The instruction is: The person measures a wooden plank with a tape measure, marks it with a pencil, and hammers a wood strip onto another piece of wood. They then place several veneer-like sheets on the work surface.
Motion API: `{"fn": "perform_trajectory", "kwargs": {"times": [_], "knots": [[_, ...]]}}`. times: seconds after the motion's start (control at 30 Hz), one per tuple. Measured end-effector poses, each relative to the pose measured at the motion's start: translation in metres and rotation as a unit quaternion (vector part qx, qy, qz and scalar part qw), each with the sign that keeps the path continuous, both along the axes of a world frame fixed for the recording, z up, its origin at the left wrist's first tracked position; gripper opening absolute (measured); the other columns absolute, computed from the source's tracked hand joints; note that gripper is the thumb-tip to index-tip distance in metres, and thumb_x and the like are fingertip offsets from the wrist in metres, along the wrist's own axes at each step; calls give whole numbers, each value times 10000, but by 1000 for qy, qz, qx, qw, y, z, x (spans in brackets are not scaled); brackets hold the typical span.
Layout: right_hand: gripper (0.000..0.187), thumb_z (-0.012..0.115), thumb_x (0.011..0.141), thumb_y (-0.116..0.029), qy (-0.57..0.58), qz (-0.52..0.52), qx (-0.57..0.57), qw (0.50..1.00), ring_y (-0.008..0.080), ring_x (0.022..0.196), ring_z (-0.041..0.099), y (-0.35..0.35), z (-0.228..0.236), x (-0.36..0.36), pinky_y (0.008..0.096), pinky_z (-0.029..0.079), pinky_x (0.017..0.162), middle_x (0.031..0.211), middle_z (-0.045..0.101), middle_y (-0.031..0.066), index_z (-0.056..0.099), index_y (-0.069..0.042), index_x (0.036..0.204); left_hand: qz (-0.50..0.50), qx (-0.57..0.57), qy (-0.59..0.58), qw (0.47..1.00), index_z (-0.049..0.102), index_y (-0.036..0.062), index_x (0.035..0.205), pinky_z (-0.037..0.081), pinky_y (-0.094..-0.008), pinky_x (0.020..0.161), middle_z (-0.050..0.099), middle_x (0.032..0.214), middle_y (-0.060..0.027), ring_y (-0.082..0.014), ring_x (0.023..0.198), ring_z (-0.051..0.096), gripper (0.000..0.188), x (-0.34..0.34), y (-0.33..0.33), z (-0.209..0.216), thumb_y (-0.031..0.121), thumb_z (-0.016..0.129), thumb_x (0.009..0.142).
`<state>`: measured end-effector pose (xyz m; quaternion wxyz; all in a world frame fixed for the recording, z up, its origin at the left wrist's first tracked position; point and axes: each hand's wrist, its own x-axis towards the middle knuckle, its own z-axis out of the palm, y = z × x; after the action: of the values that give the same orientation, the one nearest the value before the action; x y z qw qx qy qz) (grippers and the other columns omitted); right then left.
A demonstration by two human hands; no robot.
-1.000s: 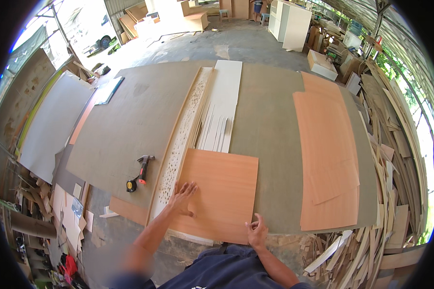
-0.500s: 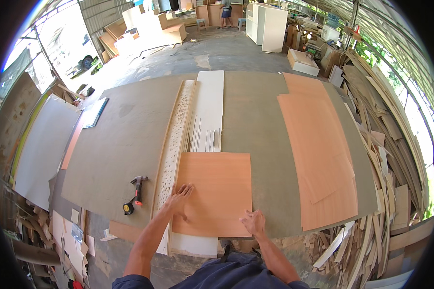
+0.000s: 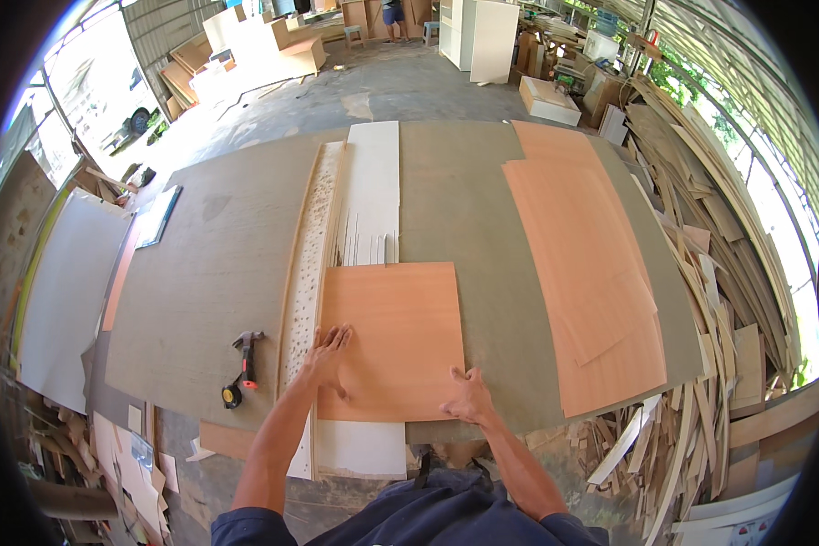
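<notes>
A square orange wood-grain sheet [image 3: 396,346] lies over a long white board [image 3: 373,173] in front of me. My left hand [image 3: 328,359] rests on the sheet's left side, fingers stretched out and thumb apart, next to a long pale strip with many holes [image 3: 308,237]. At the lower right corner, my right hand [image 3: 470,398] has its fingers curled at the sheet's edge and its thumb over the corner. A claw hammer [image 3: 248,359] with a red and black handle and a black and yellow tape measure [image 3: 232,395] lie left of my left forearm.
Larger orange sheets [image 3: 591,282] overlap on the right of the big grey-brown tabletop [image 3: 209,264]. Thin metal-looking rods lie on the white board beyond the square sheet. Wood offcuts [image 3: 701,428] pile up along the right. Another person [image 3: 394,18] stands far back.
The square sheet has slid away from me along the strip, both hands moving with it. More of the white board shows at the near end. My view has shifted slightly.
</notes>
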<state>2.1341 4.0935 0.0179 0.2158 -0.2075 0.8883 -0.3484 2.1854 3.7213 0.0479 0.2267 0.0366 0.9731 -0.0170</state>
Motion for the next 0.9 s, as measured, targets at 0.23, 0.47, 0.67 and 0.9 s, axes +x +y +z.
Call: {"fn": "perform_trajectory", "kwargs": {"times": [0.23,0.47,0.67,0.9], "knots": [[858,862,628,-316,74,-2,65,995,412,1188,471,-14,7,10,459,443,1011,1283,400,232,538,-115,1397,-8,-10,-6,1000,36,-7,1550,42,-576,1204,72,1638,-155,-320,1512,85,1682,-12,-8,-5,695,876,273],[764,858,655,-201,-7,-61,44,997,411,1183,474,-30,22,-2,463,460,977,1257,415,250,570,-69,1351,-5,-10,-23,1000,40,-4,1550,44,-580,1205,75,1638,-156,-321,1511,91,1674,-22,-8,0,670,887,273],[733,868,641,-163,82,-67,-22,994,403,1157,499,-44,-8,-24,440,471,972,1200,437,251,596,32,1293,-6,-27,-3,1000,41,-7,1550,44,-584,1203,69,1639,-156,-325,1512,87,1647,-43,-21,-8,630,897,295],[709,869,635,-137,52,-98,-6,994,398,1175,485,-64,-14,-60,433,459,996,1201,457,261,610,55,1266,-6,5,-11,1000,118,-5,1543,76,-574,1207,95,1625,-199,-339,1501,137,1446,-63,-28,0,510,907,446]]}}
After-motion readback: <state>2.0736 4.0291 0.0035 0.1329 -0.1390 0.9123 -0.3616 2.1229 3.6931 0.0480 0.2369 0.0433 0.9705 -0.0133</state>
